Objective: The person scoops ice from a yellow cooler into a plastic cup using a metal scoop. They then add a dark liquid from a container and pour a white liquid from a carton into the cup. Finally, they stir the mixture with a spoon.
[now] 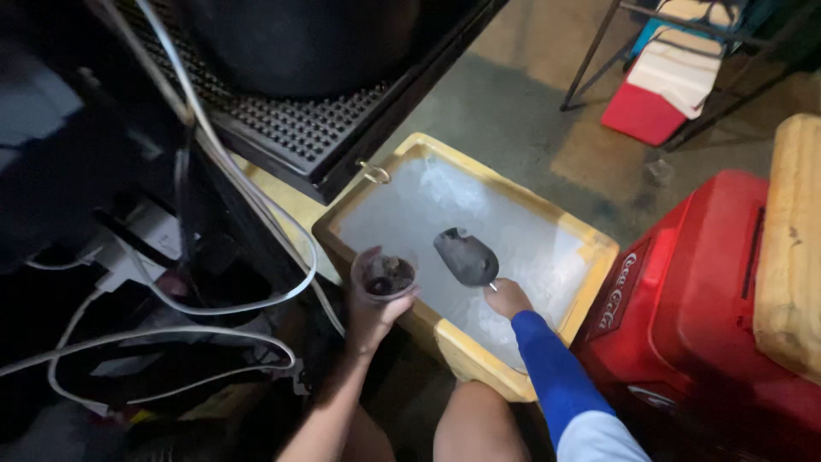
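Yellow walls frame the open ice chest point(590, 250) on the floor, and both hands are working right over it. Left hand point(373, 315) is wrapped around a clear plastic cup point(385, 274), fingers curled about its base, holding it upright at the chest's near-left rim; something dark sits in the bottom of the cup. Right hand point(508, 297), in a blue sleeve point(554, 372), is clenched on the handle of a dark scoop point(466, 256), thumb and fingers closed around it.

Now the key relation: the scoop's bowl lies up and to the left of the right hand, its long axis running on a diagonal from the handle toward the far-left corner of the chest. The cup sits just to the left of the scoop's bowl, near it but not touching. Left hand is nearer the cup, right hand nearer the ice point(402, 214).

Count: one cup, one scoop, one open chest of ice. Beside it stands one red cooler point(693, 316), a smaller red-and-white cooler point(663, 90) farther back, and white cables point(248, 205) trailing at left.
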